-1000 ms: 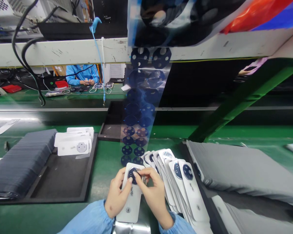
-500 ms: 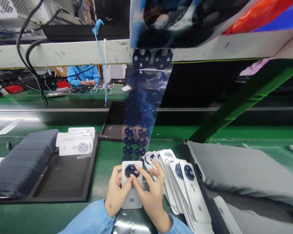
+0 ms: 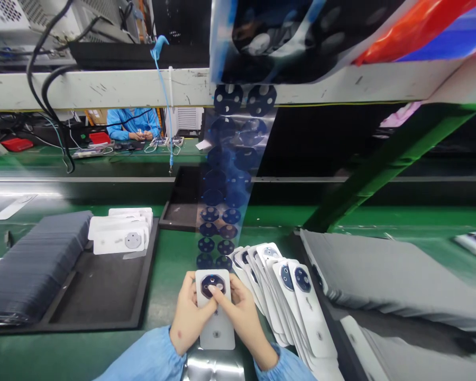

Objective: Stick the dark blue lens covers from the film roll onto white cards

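A white phone-shaped panel (image 3: 217,333) with a dark round camera piece (image 3: 213,286) near its top stands out at the lower middle. My left hand (image 3: 192,315) grips its left edge, thumb on the front. On the right edge is my right hand (image 3: 244,317), its fingers curled behind and its thumb on the dark piece. Just beyond the panel hangs a clear strip of dark round stickers (image 3: 225,216). To the right lies a fanned pile of similar white panels (image 3: 313,323), several with dark round pieces.
A black tray (image 3: 99,293) at left holds dark sleeves (image 3: 35,264) and white cards (image 3: 119,238). Grey sleeves (image 3: 388,275) lie at right. A green post (image 3: 392,164) slants down behind them. Across the bench sits a person in blue (image 3: 133,124).
My right hand has moved from spread fingers over the dark piece to wrapping the panel's right edge. The panel sits slightly lower in view, and the view has shifted a little.
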A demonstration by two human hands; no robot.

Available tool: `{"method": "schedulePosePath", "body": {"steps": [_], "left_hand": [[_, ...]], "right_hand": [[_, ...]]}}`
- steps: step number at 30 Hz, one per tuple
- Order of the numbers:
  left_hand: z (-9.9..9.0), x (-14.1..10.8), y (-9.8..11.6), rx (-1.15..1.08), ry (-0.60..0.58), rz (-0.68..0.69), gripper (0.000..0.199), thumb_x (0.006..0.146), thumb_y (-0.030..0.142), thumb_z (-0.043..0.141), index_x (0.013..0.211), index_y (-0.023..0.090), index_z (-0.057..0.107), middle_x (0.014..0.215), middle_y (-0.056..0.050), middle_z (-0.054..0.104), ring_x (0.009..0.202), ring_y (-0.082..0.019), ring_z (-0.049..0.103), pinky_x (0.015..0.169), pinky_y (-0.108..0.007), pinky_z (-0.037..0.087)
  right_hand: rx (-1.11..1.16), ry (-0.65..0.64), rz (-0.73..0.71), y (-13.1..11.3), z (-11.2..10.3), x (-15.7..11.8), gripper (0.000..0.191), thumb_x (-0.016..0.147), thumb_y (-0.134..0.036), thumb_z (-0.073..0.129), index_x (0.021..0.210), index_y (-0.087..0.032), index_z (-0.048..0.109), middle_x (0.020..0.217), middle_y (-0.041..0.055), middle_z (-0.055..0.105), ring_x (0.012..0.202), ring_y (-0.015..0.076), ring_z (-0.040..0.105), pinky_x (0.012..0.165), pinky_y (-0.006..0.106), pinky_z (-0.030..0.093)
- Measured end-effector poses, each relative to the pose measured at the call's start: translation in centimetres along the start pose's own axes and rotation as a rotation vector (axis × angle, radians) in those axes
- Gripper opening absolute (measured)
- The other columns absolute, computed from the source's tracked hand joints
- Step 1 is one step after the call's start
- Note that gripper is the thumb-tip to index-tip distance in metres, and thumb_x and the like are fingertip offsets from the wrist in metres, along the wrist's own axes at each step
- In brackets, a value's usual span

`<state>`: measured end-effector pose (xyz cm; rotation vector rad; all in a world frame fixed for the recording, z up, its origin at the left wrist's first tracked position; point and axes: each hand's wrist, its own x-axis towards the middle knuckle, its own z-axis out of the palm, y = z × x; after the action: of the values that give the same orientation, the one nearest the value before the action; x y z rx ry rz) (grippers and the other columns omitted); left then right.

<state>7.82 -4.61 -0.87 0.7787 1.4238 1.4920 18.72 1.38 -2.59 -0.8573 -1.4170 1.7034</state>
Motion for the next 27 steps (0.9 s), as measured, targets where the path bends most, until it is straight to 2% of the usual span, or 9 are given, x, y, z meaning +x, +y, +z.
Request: {"method": "schedulePosePath", "body": {"steps": [7, 13, 19, 27], "left_hand": [[0.1, 0.1, 0.1, 0.273, -0.028, 0.078, 0.021, 0.075, 0.018, 0.065, 0.095, 0.017, 0.058, 0.090, -0.003, 0.066, 0.085, -0.020, 0.062, 0.076, -0.029, 0.048], [0.1, -0.1, 0.3, 0.333, -0.021, 0.062, 0.014, 0.082, 0.027, 0.062, 0.093, 0.019, 0.061, 0.086, -0.001, 0.066, 0.082, -0.020, 0.061, 0.073, -0.028, 0.047], [-0.2, 0.1, -0.1, 0.181, -0.060, 0.046, 0.023, 0.089, 0.039, 0.058, 0.096, 0.018, 0.061, 0.089, -0.003, 0.066, 0.084, -0.020, 0.062, 0.074, -0.027, 0.049], [-0.6, 0.2, 0.3, -0.030, -0.045, -0.001, 0.030, 0.086, 0.046, 0.063, 0.096, 0.019, 0.059, 0.074, 0.001, 0.064, 0.070, -0.015, 0.061, 0.064, -0.023, 0.049]], "right_hand": [[0.031, 0.042, 0.028, 0.1, 0.4, 0.1, 0.032, 0.074, -0.043, 0.077, 0.083, -0.020, 0.058, 0.075, -0.0005, 0.061, 0.072, 0.0187, 0.058, 0.068, 0.028, 0.048], [-0.019, 0.059, 0.010, -0.1, 0.3, 0.1, 0.029, 0.079, -0.045, 0.072, 0.079, -0.020, 0.055, 0.070, -0.0029, 0.055, 0.067, 0.0161, 0.052, 0.064, 0.026, 0.044], [0.055, 0.034, 0.004, -0.3, -0.1, 0.2, 0.029, 0.087, -0.048, 0.063, 0.078, -0.021, 0.055, 0.073, -0.0016, 0.056, 0.071, 0.0171, 0.054, 0.067, 0.026, 0.044], [0.187, -0.137, 0.071, -0.9, -0.4, 0.2, 0.031, 0.090, -0.050, 0.058, 0.103, -0.021, 0.064, 0.090, 0.0040, 0.068, 0.081, 0.0213, 0.064, 0.072, 0.031, 0.049]]}}
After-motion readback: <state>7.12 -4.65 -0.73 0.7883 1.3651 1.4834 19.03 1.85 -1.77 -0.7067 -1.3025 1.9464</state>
